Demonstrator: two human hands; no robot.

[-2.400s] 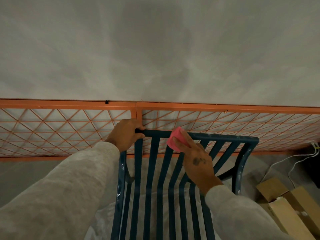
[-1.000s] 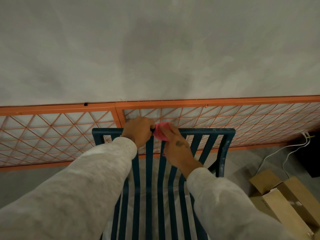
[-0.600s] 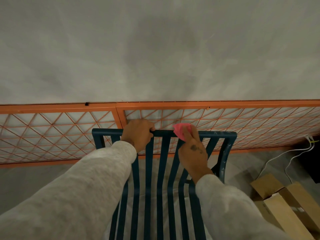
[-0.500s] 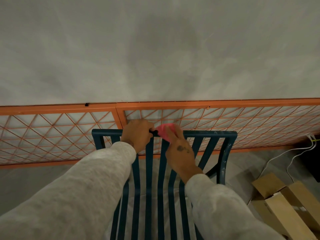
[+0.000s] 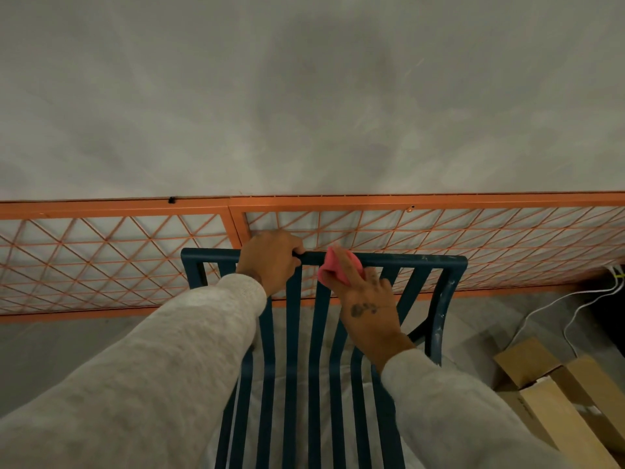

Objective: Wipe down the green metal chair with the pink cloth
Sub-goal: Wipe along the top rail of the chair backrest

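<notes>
On chair's top rail | left hand [image 5: 270,262] curled tight around rail of green metal chair [image 5: 446,299] | right hand [image 5: 368,306] presses bunched pink cloth [image 5: 333,270] against rail, fingers over it | orange lattice panel [image 5: 101,258] behind

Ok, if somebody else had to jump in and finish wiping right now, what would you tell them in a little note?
Left hand: closed around the top rail of the dark green metal slatted chair, steadying it.
Right hand: pressing the small pink cloth against that top rail, just right of the left hand.
The chair stands in front of the orange metal lattice panels; brown cardboard boxes lie on the floor to the right.
Done: cannot tell how much is clean.
Left: the right post shows pale smudges; the rail's right end, slats and frame likely need wiping.
</notes>
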